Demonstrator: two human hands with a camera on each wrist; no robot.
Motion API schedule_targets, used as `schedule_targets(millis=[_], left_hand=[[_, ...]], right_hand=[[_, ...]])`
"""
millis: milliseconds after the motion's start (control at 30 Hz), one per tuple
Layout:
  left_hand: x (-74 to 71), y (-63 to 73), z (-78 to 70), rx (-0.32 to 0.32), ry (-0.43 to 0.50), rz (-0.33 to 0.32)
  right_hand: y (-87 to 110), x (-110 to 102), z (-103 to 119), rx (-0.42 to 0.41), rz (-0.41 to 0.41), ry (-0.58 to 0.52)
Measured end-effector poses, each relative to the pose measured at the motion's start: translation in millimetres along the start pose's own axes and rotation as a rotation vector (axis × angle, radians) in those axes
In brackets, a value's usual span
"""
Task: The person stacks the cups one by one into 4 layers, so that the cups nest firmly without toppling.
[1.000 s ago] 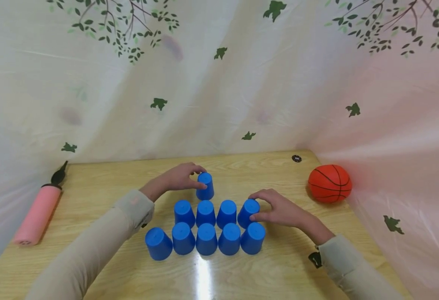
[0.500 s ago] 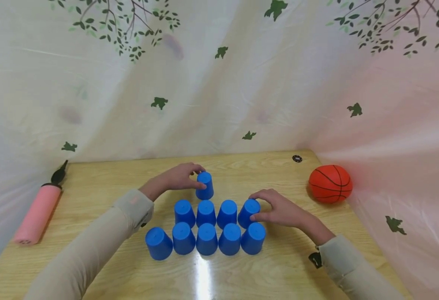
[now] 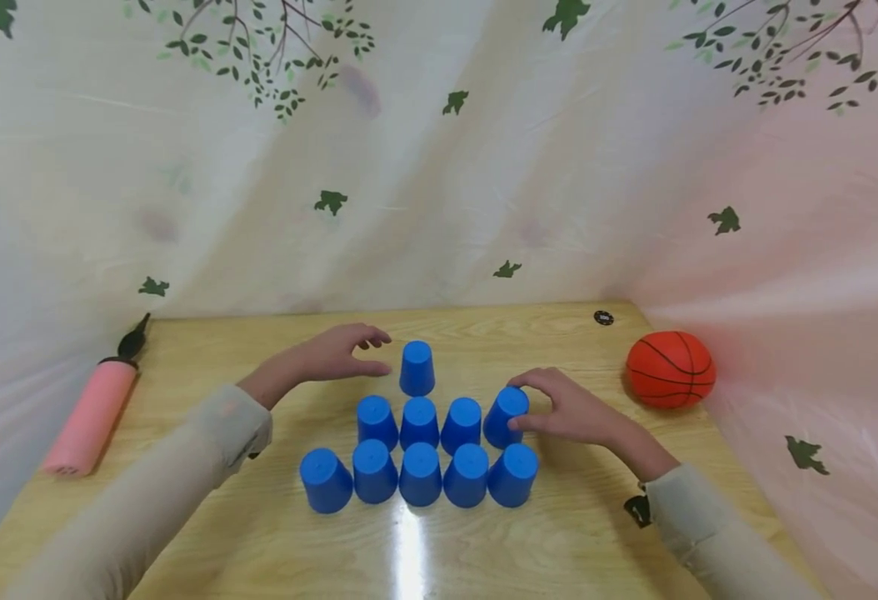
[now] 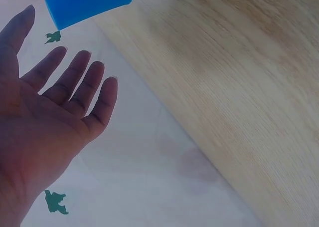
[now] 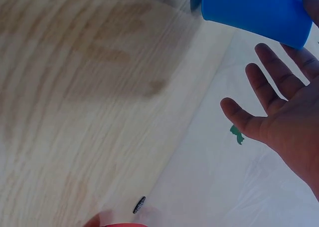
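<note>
Ten blue, tapered, plastic-looking cups, mouth down on a pale wood-grain table (image 3: pixel 544 550). A lone blue cup (image 3: pixel 417 368) stands at the back, behind a middle row of four blue cups (image 3: pixel 419 422); a front row of five blue cups (image 3: pixel 420 475) lies nearest the wearer. The left hand (image 3: pixel 334 354) is beside the lone cup but apart from it, fingers spread wide, thumb well away from them, holding nothing. The right hand (image 3: pixel 574 410) pinches the rightmost cup of the middle row (image 3: pixel 504 417) between thumb and fingertip, its other fingers fanned out.

Handling (judged): each cup is probably light, thin-walled and fairly stiff, unlikely to break but easily knocked; the smooth wall may slip. The best hold is a gentle pinch across opposite sides, away from neighbours, since the rows stand close together.

Surface and room: the tabletop appears flat and hard, with a bright reflection in front of the cups. An orange-red ball with black seams (image 3: pixel 670 369) rests at the right, a small black round chip (image 3: pixel 603 317) near the far edge, and a pink cylindrical pump with a black nozzle (image 3: pixel 92 417) at the left. Whitish sheeting printed with green leaves (image 3: pixel 409 167) hangs around the table.
</note>
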State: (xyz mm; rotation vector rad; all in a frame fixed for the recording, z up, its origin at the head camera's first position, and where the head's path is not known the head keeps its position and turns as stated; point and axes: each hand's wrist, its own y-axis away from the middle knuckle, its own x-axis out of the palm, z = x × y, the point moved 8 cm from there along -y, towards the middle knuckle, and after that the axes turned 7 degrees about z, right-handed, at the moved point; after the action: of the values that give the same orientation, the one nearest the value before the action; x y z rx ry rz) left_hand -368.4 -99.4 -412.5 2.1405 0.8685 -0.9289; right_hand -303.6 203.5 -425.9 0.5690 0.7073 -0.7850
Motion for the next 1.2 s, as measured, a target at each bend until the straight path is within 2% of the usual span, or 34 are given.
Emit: schedule_targets(millis=[367, 700, 933, 1200], left_hand=[[6.9, 27.5, 2.6, -0.015, 0.005, 0.061], [13.6, 50.3, 3.4, 0.016, -0.001, 0.082], [15.4, 62.1, 6.3, 0.007, 0.002, 0.07], [24.4, 67.2, 6.5, -0.014, 0.036, 0.088]], right_hand=[[-12.8, -23.4, 5.6, 0.001, -0.051, 0.057], [-34.2, -41.3, 12.6, -0.075, -0.121, 0.106], [-49.5, -44.9, 15.8, -0.048, -0.123, 0.112], [-65.3, -42.4, 15.4, 0.005, -0.125, 0.136]])
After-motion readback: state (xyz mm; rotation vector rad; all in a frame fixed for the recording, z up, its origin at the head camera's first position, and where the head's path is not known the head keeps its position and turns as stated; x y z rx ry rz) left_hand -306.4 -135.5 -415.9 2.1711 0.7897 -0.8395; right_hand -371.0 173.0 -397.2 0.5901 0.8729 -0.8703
